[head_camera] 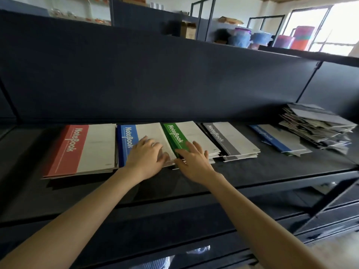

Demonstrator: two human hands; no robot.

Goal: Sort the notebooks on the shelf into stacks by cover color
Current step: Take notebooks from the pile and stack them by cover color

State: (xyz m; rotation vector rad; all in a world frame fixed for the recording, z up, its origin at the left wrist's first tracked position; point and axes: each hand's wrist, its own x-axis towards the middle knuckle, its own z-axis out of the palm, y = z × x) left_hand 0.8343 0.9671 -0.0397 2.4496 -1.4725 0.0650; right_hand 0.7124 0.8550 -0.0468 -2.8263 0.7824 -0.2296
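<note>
My dark shelf (252, 171) runs across mid-frame, carrying four sorted piles left to right: the red stack (77, 150), blue stack (128, 136), green stack (174, 133) and grey stack (229, 138), each top cover reading "NoteBook". At centre right lies a lone blue notebook (275, 138), its lettering too blurred to read. Beside it, a jumbled unsorted pile (318, 125) shows no legible covers. My left hand (144, 158) rests palm-down on the blue stack, fingers loosely bent, gripping nothing. My right hand (194, 158) presses flat, fingers spread, on the green stack's near corner.
</note>
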